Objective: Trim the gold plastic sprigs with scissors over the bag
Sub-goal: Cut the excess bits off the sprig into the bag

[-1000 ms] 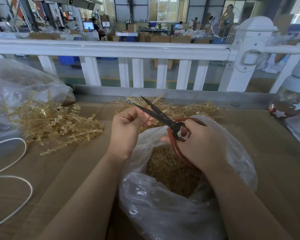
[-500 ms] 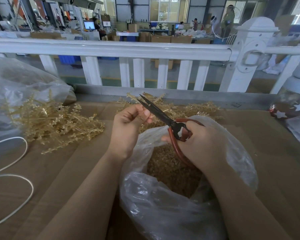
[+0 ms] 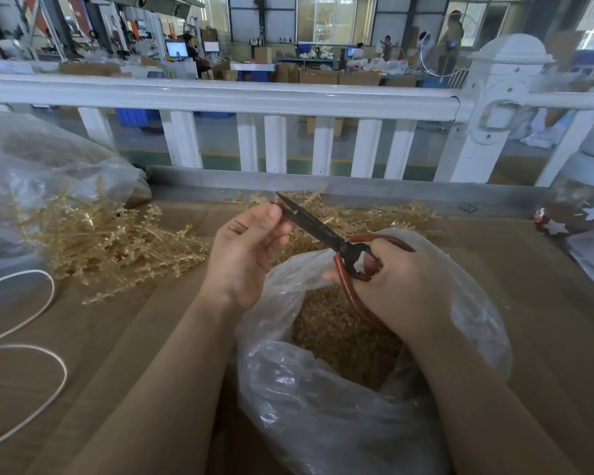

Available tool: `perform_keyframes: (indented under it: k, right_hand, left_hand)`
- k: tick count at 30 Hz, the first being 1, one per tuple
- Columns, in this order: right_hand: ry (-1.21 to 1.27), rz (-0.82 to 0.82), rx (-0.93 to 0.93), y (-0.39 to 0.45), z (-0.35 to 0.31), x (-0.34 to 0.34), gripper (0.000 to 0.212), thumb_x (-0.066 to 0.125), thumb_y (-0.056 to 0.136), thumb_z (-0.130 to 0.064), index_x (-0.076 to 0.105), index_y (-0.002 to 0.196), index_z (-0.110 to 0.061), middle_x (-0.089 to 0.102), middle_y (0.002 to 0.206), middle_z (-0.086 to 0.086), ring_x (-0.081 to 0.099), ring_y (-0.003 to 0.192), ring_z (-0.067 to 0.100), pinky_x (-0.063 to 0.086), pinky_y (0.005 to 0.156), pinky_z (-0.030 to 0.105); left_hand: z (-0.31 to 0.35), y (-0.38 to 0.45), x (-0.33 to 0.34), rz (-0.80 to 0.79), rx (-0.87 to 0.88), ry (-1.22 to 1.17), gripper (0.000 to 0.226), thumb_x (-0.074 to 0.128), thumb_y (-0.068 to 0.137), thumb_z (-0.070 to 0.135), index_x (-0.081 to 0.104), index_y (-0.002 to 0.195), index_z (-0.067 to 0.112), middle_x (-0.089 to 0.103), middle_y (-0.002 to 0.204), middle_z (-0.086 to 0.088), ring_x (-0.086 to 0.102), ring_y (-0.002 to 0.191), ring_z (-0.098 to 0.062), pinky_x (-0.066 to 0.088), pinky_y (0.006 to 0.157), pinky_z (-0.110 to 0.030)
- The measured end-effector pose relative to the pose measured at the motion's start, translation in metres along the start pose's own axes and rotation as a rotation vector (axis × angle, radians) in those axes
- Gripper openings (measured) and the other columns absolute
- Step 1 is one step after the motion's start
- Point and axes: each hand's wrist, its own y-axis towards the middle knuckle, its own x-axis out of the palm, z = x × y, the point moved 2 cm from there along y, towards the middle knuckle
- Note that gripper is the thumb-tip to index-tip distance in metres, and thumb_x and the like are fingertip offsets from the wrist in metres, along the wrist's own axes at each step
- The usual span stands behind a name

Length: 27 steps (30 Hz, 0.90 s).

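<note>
On our left, the untrimmed gold sprigs (image 3: 107, 245) lay heaped on the worktop (image 3: 124, 337). Our left hand (image 3: 244, 252) pinched something at the blades, too small to identify. The scissors (image 3: 323, 231), gripped by our right hand (image 3: 398, 286), had just snapped closed over the bag (image 3: 340, 406); likely one cut done.

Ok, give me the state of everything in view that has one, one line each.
scissors: blades closed, gripped by the handles
right hand: grips the red handles
left hand: fingers curled beside the blades; any sprig held is hidden
bag: open, gold trimmings inside
loose sprigs: piled on the table
</note>
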Motion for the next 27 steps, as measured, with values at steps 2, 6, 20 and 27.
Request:
perform_keyframes:
  k: [2, 6, 20, 27]
  right_hand:
    - [-0.01, -0.021, 0.01, 0.0004, 0.0003, 0.0013, 0.075, 0.024, 0.07, -0.098, 0.043, 0.059, -0.026, 0.044, 0.051, -0.015, 0.043, 0.045, 0.005, 0.047, 0.044, 0.029]
    - [0.029, 0.009, -0.01, 0.0005, -0.0003, 0.0009, 0.074, 0.025, 0.072, -0.097, 0.04, 0.057, -0.026, 0.039, 0.049, -0.014, 0.039, 0.042, 0.005, 0.042, 0.04, 0.027]
    - [0.079, 0.077, -0.072, -0.0006, -0.001, -0.0004, 0.071, 0.032, 0.079, -0.091, 0.042, 0.056, -0.024, 0.041, 0.05, -0.013, 0.036, 0.042, 0.004, 0.035, 0.04, 0.021]
    - [0.072, -0.014, 0.011, 0.0002, 0.0017, 0.0045, 0.079, 0.023, 0.069, -0.099, 0.053, 0.064, -0.026, 0.051, 0.056, -0.015, 0.048, 0.049, 0.004, 0.05, 0.048, 0.027]
  left_hand:
    - [-0.0008, -0.0002, 0.0003, 0.03, -0.03, -0.006, 0.024, 0.075, 0.076, 0.02, 0.074, 0.096, 0.007, 0.074, 0.084, -0.004, 0.068, 0.073, -0.008, 0.057, 0.07, -0.017]
    - [0.0011, 0.0008, -0.0003, 0.04, -0.04, -0.049, 0.016, 0.07, 0.079, 0.013, 0.077, 0.092, 0.009, 0.076, 0.083, -0.004, 0.071, 0.073, -0.007, 0.058, 0.068, -0.017]
    - [0.0013, 0.0006, 0.0013, 0.023, -0.019, -0.015, 0.021, 0.07, 0.08, 0.017, 0.075, 0.098, 0.006, 0.074, 0.081, -0.003, 0.068, 0.071, -0.007, 0.056, 0.068, -0.017]
    - [0.0022, 0.0002, 0.0025, 0.043, -0.012, 0.016, 0.015, 0.07, 0.08, 0.014, 0.076, 0.092, 0.008, 0.074, 0.079, -0.004, 0.068, 0.07, -0.008, 0.057, 0.069, -0.018]
